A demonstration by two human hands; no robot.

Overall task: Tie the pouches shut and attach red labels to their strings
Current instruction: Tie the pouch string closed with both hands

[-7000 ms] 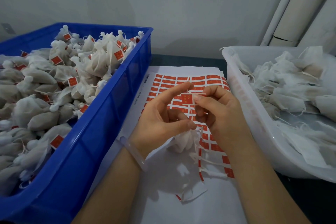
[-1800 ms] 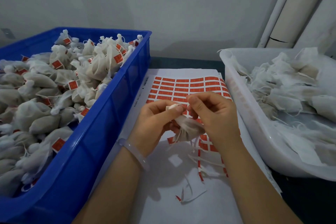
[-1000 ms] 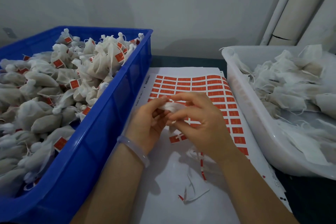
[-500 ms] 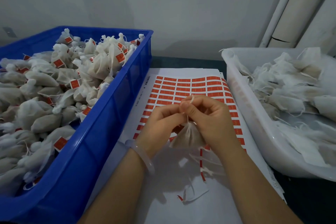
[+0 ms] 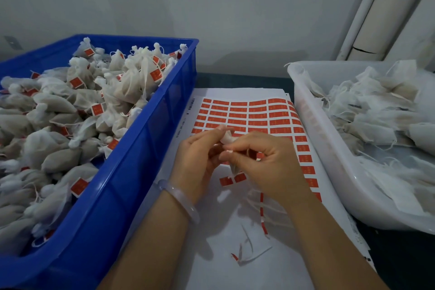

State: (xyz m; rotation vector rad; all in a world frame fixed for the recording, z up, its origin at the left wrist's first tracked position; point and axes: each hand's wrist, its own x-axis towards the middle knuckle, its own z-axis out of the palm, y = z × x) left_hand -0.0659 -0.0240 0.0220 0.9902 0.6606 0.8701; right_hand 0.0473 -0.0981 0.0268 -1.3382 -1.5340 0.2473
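Progress, my read: blue crate [image 5: 150, 125], left of frame, heaped with finished pouches [image 5: 131, 82], tied and red-tagged. White bin [image 5: 313, 120], right of frame, holds many untied pouches [image 5: 367, 110], so plenty left. Label sheet [image 5: 259, 113] centre, lower rows mostly peeled.

Current pouch [image 5: 227, 138] at frame centre, above sheet. Left hand [image 5: 200, 155] pinches gathered neck; right hand [image 5: 266, 165] curled round body, hiding most of it. Neck points toward top of frame; long axis roughly top-to-bottom. No label seen on it; knot hidden.

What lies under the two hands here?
The label sheet, red labels in rows, some peeled. The left hand and right hand, both pinching a pouch, cover the sheet's middle, so labels there cannot be seen.
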